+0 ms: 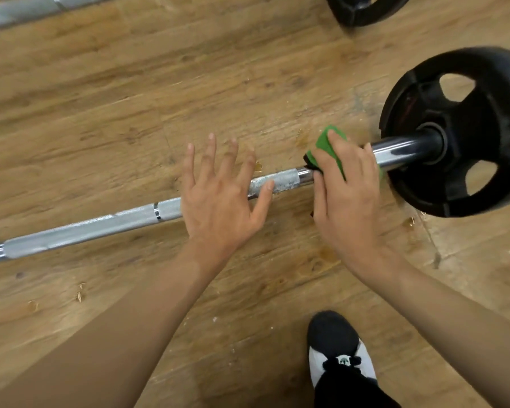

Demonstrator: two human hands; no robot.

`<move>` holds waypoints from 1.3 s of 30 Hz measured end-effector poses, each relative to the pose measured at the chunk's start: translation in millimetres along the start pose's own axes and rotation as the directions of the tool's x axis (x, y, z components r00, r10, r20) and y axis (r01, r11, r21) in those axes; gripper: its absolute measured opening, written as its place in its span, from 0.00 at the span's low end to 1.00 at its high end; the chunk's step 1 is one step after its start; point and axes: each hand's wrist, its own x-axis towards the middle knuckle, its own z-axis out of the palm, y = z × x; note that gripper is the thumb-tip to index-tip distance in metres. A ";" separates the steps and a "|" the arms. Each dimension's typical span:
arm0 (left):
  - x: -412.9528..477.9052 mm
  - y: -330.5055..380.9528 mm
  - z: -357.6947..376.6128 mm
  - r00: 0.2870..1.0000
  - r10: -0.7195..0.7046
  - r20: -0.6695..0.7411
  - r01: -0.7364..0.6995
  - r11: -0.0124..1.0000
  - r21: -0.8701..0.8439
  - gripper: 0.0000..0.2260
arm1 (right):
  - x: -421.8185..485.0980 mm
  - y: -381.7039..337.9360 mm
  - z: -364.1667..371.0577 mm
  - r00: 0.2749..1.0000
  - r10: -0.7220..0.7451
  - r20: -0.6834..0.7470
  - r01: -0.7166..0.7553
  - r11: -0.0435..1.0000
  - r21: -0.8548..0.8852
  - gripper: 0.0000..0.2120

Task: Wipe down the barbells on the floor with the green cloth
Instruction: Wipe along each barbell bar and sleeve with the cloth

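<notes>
Steel is the material of the barbell (100,228), so it will probably feel heavy and completely stiff. With the black weight plate (483,136) on its right end, it should not roll easily on the wooden floor (130,98). The polished chrome part near the plate looks smooth and maybe slippery, while the grey knurled part is rough and gives a better hold. The green cloth (329,142) is soft and light and folds easily around the bar. The best way to take hold seems to be from above, with the cloth wrapped over the round shaft.

The barbell lies flat on the floor. Its long axis runs from the lower left edge of the view to the right, rising a little, and it ends in the plate at the right side.

The right hand (345,201) has its grip curled over the green cloth and presses it on the chrome shaft, just beside the plate. The left hand (218,198) has its grip spread, fingers straight and apart, above the knurled part; the thumb seems to touch the bar, but this is not sure.

A second bar (18,13) lies at the top left, another plate (365,10) at the top, and a shoe (336,346) at the bottom
</notes>
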 end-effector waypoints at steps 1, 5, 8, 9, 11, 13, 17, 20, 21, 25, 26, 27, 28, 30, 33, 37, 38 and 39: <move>-4.9 2.3 -1.7 1.000 0.001 0.003 -0.001 1.000 -0.004 0.27 | -6.5 2.4 -0.4 1.000 -0.013 -0.001 0.013 1.000 -0.004 0.13; -23.7 11.0 -6.6 1.000 0.025 0.017 -0.025 1.000 -0.001 0.27 | 24.5 1.7 -3.1 0.996 0.028 0.082 -0.022 0.996 -0.084 0.14; -36.9 15.3 -10.5 0.999 0.031 0.020 -0.031 1.000 -0.003 0.27 | 17.6 -0.6 -8.9 0.996 0.054 0.067 -0.046 0.992 -0.113 0.14; -41.1 17.1 -11.7 0.999 0.035 0.019 -0.035 0.999 -0.003 0.27 | 0.6 -0.1 -10.9 0.999 0.045 0.030 -0.043 0.996 -0.074 0.13; -51.1 21.1 -13.8 0.999 0.036 0.022 -0.036 0.999 0.001 0.27 | -39.4 -0.8 -14.7 1.000 0.013 -0.017 -0.013 1.000 -0.009 0.13; -62.4 25.6 -16.4 0.998 0.046 0.038 -0.046 0.999 0.005 0.27 | -60.2 2.4 -18.5 1.000 -0.017 -0.024 0.016 1.000 -0.018 0.14; -79.3 30.7 -20.3 0.995 0.068 0.072 -0.069 0.998 0.012 0.28 | -42.5 1.0 -26.2 0.999 0.048 0.015 -0.047 0.998 -0.043 0.13; -84.5 31.0 -27.4 0.984 0.090 0.150 -0.092 0.996 0.004 0.31 | -30.2 -3.9 -31.6 0.984 0.139 0.108 -0.124 0.983 -0.136 0.13; -85.4 29.6 -30.5 0.977 0.111 0.184 -0.112 0.994 -0.006 0.33 | -31.3 -4.1 -31.0 0.985 0.140 0.098 -0.127 0.983 -0.134 0.13; -97.5 6.9 -44.5 0.932 0.277 0.233 -0.268 0.961 -0.069 0.34 | -49.3 -2.8 -31.9 0.995 0.081 -0.059 -0.078 0.996 0.048 0.14; -101.2 -4.4 -47.6 0.922 0.308 0.234 -0.302 0.951 -0.063 0.33 | -55.0 -4.3 -33.2 0.990 0.073 -0.119 -0.063 0.994 0.089 0.14; -104.6 -18.2 -50.0 0.916 0.324 0.236 -0.323 0.946 -0.045 0.33 | -60.8 -8.2 -33.9 0.984 0.055 -0.168 -0.038 0.994 0.105 0.13; -108.3 -34.1 -51.5 0.914 0.327 0.240 -0.332 0.943 -0.020 0.33 | -66.6 -14.1 -33.3 0.981 0.017 -0.192 0.004 0.994 0.106 0.13; -114.4 -66.0 -53.2 0.913 0.320 0.251 -0.338 0.940 0.031 0.33 | -79.8 -29.0 -26.5 0.981 -0.110 -0.162 0.127 0.988 0.093 0.13; -119.6 -88.0 -53.9 0.920 0.290 0.264 -0.321 0.943 0.084 0.33 | -101.4 -49.3 -3.4 0.990 -0.133 -0.056 0.137 0.986 0.094 0.15; -121.7 -78.2 -52.6 0.935 0.253 0.250 -0.287 0.951 0.112 0.32 | -110.0 -78.3 10.5 0.996 0.080 -0.041 -0.074 0.989 0.129 0.18; -121.3 -77.8 -52.3 0.933 0.259 0.250 -0.294 0.948 0.118 0.32 | -107.4 -87.7 11.1 0.997 0.079 -0.019 -0.075 0.988 0.138 0.18; -120.8 -78.8 -52.1 0.932 0.265 0.246 -0.302 0.945 0.126 0.31 | -104.6 -96.2 11.8 0.999 0.049 0.008 -0.049 0.988 0.148 0.18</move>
